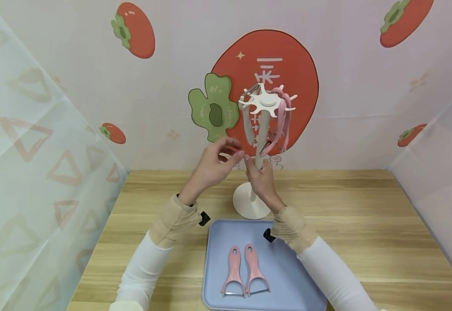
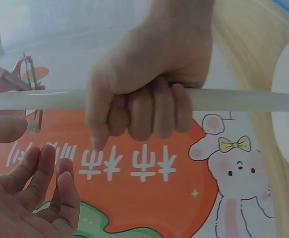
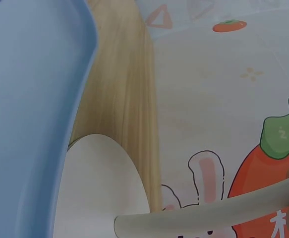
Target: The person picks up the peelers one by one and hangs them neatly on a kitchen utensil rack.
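A white utensil stand with a hooked top rises from a round base behind the tray. My right hand grips its pole, fingers wrapped round it, as the left wrist view also shows. Left of the pole, my left hand hovers with loosely bent fingers and nothing between them, fingertips close to the right thumb. A grey-handled utensil hangs from the hooks on the left, and pink peelers hang on the right. In the right wrist view the pole slants up from the base.
A blue tray lies on the wooden table in front of the stand, holding two pink peelers side by side. A wall sheet printed with persimmons stands close behind the stand. More sheets hang at the left and right.
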`<state>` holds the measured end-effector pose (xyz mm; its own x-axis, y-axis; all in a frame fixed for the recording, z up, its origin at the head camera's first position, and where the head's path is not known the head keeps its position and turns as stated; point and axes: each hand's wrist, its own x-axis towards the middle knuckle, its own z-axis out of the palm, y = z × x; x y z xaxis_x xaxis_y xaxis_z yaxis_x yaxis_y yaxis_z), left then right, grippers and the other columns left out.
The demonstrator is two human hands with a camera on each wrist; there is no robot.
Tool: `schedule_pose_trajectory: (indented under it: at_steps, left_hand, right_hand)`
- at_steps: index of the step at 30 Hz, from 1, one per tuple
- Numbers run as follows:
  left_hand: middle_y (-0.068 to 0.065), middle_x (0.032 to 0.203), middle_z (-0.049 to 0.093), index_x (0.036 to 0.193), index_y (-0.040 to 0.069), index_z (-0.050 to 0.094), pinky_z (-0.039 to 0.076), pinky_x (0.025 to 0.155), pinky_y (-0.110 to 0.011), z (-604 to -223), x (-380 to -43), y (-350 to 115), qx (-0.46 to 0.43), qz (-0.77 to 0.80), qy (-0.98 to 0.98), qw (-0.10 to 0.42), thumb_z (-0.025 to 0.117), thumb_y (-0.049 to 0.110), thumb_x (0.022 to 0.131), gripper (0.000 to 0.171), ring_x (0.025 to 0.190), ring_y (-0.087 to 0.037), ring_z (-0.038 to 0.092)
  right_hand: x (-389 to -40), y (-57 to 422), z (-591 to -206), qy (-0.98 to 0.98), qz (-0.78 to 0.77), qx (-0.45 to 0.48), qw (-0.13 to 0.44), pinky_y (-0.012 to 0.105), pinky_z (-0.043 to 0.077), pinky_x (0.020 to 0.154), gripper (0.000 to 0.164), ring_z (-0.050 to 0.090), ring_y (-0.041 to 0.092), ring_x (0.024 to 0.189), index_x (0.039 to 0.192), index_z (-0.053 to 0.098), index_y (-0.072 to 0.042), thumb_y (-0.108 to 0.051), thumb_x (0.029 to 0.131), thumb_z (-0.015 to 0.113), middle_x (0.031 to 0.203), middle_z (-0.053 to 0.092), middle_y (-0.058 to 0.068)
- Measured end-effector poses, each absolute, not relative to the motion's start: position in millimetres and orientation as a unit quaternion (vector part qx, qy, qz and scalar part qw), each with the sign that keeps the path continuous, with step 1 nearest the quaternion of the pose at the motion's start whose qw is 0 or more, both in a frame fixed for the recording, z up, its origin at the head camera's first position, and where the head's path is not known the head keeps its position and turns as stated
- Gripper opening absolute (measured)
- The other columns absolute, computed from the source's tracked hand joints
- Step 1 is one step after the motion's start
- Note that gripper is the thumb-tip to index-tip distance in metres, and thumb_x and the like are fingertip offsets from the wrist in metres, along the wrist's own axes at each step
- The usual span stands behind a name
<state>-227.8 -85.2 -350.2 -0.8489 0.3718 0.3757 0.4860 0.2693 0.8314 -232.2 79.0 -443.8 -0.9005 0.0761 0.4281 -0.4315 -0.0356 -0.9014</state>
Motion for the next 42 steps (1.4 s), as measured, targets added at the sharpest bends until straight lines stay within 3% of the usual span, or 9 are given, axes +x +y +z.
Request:
schedule_pose_trajectory:
  at_steps: [6, 14, 24, 32, 37, 42]
  left_hand:
    - [-0.007, 0.112, 0.070, 0.117, 0.006, 0.067, 0.055, 0.076, -0.041, -370, -221, -85, -0.300, -0.513, -0.803, 0.038, 0.069, 0.022, 0.098, 0.025, 0.093, -0.023, 0.067]
    - [0.000, 0.107, 0.068, 0.115, 0.008, 0.067, 0.056, 0.072, -0.035, -396, -202, -87, -0.306, -0.475, -0.825, -0.010, 0.068, 0.024, 0.098, 0.023, 0.086, -0.016, 0.065]
    - [-0.003, 0.110, 0.070, 0.116, 0.011, 0.067, 0.054, 0.071, -0.032, -420, -179, -95, -0.304, -0.412, -0.857, -0.055, 0.068, 0.027, 0.098, 0.024, 0.090, -0.013, 0.064]
    - [0.004, 0.096, 0.069, 0.106, 0.011, 0.069, 0.054, 0.070, -0.027, -441, -159, -105, -0.309, -0.343, -0.881, -0.102, 0.068, 0.031, 0.098, 0.022, 0.082, -0.009, 0.064]
    - [0.007, 0.090, 0.066, 0.099, 0.014, 0.066, 0.052, 0.067, -0.024, -452, -148, -108, -0.303, -0.305, -0.890, -0.153, 0.067, 0.035, 0.098, 0.021, 0.073, -0.005, 0.059]
    - [0.009, 0.073, 0.058, 0.089, 0.016, 0.061, 0.046, 0.058, -0.023, -462, -133, -111, -0.293, -0.277, -0.896, -0.187, 0.070, 0.036, 0.096, 0.022, 0.061, -0.003, 0.052]
  right_hand:
    - [-234, 78, -443, -0.681, 0.697, 0.129, 0.182, 0.019, 0.023, 0.041, 0.052, 0.033, 0.002, 0.040, 0.056, 0.045, 0.012, -0.007, 0.105, 0.053, 0.044, 0.038, -0.010]
    - [-233, 81, -446, -0.693, 0.682, 0.127, 0.197, 0.023, 0.020, 0.041, 0.056, 0.030, 0.006, 0.040, 0.053, 0.045, -0.001, -0.019, 0.105, 0.057, 0.044, 0.037, -0.007]
    - [-233, 81, -445, -0.674, 0.701, 0.144, 0.180, 0.024, 0.018, 0.038, 0.059, 0.027, 0.006, 0.037, 0.052, 0.040, -0.005, -0.024, 0.105, 0.056, 0.042, 0.033, -0.007]
    - [-232, 78, -446, -0.659, 0.712, 0.146, 0.191, 0.023, 0.018, 0.038, 0.059, 0.026, 0.005, 0.037, 0.052, 0.039, -0.004, -0.022, 0.105, 0.058, 0.041, 0.032, -0.007]
    - [-233, 77, -446, -0.654, 0.717, 0.145, 0.192, 0.023, 0.018, 0.038, 0.058, 0.027, 0.005, 0.037, 0.053, 0.040, -0.002, -0.022, 0.104, 0.059, 0.042, 0.033, -0.007]
    - [-233, 77, -448, -0.658, 0.714, 0.139, 0.195, 0.023, 0.019, 0.038, 0.058, 0.027, 0.005, 0.037, 0.053, 0.039, -0.003, -0.023, 0.104, 0.059, 0.042, 0.033, -0.008]
